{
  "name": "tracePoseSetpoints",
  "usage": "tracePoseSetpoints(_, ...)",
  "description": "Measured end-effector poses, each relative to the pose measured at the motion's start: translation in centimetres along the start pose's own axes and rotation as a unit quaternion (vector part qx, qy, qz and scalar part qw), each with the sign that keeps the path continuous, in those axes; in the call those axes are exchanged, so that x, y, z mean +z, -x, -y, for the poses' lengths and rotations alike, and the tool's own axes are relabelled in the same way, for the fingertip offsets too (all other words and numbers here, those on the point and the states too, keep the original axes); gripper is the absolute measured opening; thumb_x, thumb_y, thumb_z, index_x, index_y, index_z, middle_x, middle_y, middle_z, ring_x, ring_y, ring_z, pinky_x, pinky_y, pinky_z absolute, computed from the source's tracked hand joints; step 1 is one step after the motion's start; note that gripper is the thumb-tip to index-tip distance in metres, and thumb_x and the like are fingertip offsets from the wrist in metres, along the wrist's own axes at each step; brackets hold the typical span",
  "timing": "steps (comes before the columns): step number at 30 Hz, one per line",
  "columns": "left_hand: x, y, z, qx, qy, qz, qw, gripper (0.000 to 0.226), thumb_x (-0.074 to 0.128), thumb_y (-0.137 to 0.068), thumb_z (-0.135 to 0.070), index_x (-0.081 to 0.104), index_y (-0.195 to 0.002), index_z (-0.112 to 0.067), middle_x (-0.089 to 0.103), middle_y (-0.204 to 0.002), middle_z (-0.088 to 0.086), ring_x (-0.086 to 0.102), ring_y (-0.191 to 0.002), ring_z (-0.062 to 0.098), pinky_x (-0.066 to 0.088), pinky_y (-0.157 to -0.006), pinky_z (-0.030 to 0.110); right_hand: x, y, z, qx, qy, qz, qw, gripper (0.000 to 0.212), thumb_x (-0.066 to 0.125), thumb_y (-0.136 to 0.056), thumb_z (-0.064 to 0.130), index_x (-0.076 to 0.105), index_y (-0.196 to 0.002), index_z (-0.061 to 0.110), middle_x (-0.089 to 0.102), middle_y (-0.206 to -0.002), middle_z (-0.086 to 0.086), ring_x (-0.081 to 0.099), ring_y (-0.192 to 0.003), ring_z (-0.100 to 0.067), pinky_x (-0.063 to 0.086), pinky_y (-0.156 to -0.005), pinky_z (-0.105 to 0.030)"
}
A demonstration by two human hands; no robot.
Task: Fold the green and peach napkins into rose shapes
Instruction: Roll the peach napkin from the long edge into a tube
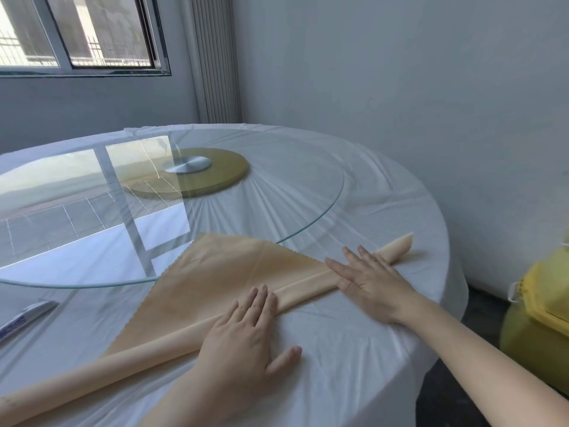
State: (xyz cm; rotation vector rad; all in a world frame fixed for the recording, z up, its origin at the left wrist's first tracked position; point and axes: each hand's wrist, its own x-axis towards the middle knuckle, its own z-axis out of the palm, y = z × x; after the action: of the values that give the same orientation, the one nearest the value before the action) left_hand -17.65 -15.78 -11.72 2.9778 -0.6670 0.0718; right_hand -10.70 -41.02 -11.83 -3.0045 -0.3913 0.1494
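One peach napkin (221,272), left hand (246,331), right hand (369,278), both flat on it

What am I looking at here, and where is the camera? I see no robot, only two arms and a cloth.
There is no machine: a person works with bare hands. The single picture comes from a wide-angle camera worn on the person's head, looking forward and down. The left hand and the right hand both lie flat, fingers straight, pressing on a peach napkin. Its near edge is rolled into a long tube, and the rest lies flat as a triangle pointing away. Nothing is gripped. The napkin rests on a round table covered in white cloth, with a glass turntable in the middle. The triangle's tip reaches the glass, but I cannot tell whether it lies over or under it. At the right edge is a blurred yellow-green thing.
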Motion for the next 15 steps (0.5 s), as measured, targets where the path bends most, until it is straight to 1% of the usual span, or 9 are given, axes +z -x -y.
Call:
tracePoseSetpoints(1, -0.1, -0.1, 0.0, -0.002, -0.002, -0.014, 1.000, 0.111, -0.018, -0.061, -0.081, 0.000, -0.150, -0.016, -0.013, -0.150, -0.004, -0.014, -0.140, 0.013, -0.015, -0.112, 0.029, -0.2, 0.0, -0.4, 0.007, -0.005, 0.003, 1.000, 0.048, 0.010, -0.094, 0.057, 0.000, -0.141, 0.054, -0.009, -0.157, 0.008, -0.017, -0.143, -0.013, -0.009, -0.116, -0.035)
tracePoseSetpoints(2, -0.1, -0.1, 0.2, 0.000, -0.025, -0.011, 1.000, 0.105, -0.010, -0.072, -0.079, 0.017, -0.149, -0.012, 0.006, -0.153, 0.001, 0.006, -0.143, 0.015, -0.005, -0.117, 0.030, -0.3, 0.0, -0.8, 0.014, -0.010, 0.004, 1.000, 0.047, 0.012, -0.096, 0.054, 0.001, -0.142, 0.052, -0.009, -0.157, 0.008, -0.017, -0.143, -0.013, -0.009, -0.116, -0.034)
tracePoseSetpoints(3, 0.0, 0.0, 0.4, -0.014, -0.026, 0.007, 1.000, 0.097, 0.000, -0.082, -0.076, 0.040, -0.141, -0.010, 0.031, -0.149, 0.005, 0.031, -0.137, 0.017, 0.010, -0.115, 0.031, -0.5, 0.0, -1.2, 0.020, -0.011, 0.003, 1.000, 0.048, 0.013, -0.097, 0.053, 0.001, -0.143, 0.050, -0.009, -0.157, 0.009, -0.016, -0.143, -0.012, -0.009, -0.116, -0.033)
tracePoseSetpoints(4, 0.3, 0.0, 0.5, -0.015, -0.018, 0.022, 0.999, 0.089, 0.008, -0.087, -0.072, 0.055, -0.130, -0.010, 0.049, -0.138, 0.006, 0.048, -0.126, 0.016, 0.023, -0.106, 0.029, -0.6, 0.0, -1.6, 0.025, -0.010, 0.002, 1.000, 0.049, 0.013, -0.097, 0.053, 0.001, -0.144, 0.048, -0.009, -0.157, 0.008, -0.016, -0.143, -0.012, -0.008, -0.116, -0.033)
tracePoseSetpoints(5, 0.6, -0.1, 0.6, -0.015, -0.014, 0.028, 0.999, 0.085, 0.012, -0.088, -0.070, 0.062, -0.123, -0.011, 0.058, -0.130, 0.004, 0.055, -0.119, 0.015, 0.027, -0.100, 0.029, -0.7, -0.1, -1.9, 0.029, -0.010, 0.001, 1.000, 0.050, 0.013, -0.097, 0.052, 0.000, -0.145, 0.046, -0.008, -0.157, 0.008, -0.015, -0.143, -0.012, -0.008, -0.116, -0.033)
tracePoseSetpoints(7, 1.1, -0.2, 0.9, -0.016, -0.018, 0.031, 0.999, 0.083, 0.015, -0.088, -0.070, 0.064, -0.120, -0.011, 0.061, -0.126, 0.004, 0.058, -0.116, 0.015, 0.028, -0.097, 0.030, -0.6, -0.3, -2.3, 0.035, -0.010, -0.002, 0.999, 0.052, 0.014, -0.097, 0.051, 0.000, -0.146, 0.042, -0.007, -0.158, 0.006, -0.013, -0.143, -0.012, -0.006, -0.117, -0.033)
tracePoseSetpoints(11, 1.1, -0.2, 1.0, -0.019, -0.037, 0.013, 0.999, 0.083, 0.016, -0.088, -0.071, 0.063, -0.121, -0.012, 0.061, -0.127, 0.004, 0.057, -0.117, 0.015, 0.029, -0.097, 0.029, -0.4, -0.6, -3.1, 0.051, 0.006, -0.012, 0.999, 0.058, 0.015, -0.098, 0.051, -0.002, -0.149, 0.029, -0.007, -0.158, 0.004, -0.011, -0.144, -0.010, -0.004, -0.118, -0.032)
tracePoseSetpoints(15, 1.1, -0.2, 0.8, -0.013, -0.040, 0.021, 0.999, 0.083, 0.015, -0.088, -0.070, 0.064, -0.121, -0.012, 0.061, -0.126, 0.004, 0.057, -0.117, 0.015, 0.029, -0.097, 0.029, -0.6, -0.6, -4.2, 0.099, 0.010, -0.018, 0.995, 0.063, 0.014, -0.097, 0.052, -0.003, -0.149, 0.021, -0.007, -0.158, 0.003, -0.010, -0.144, -0.012, -0.004, -0.118, -0.033)
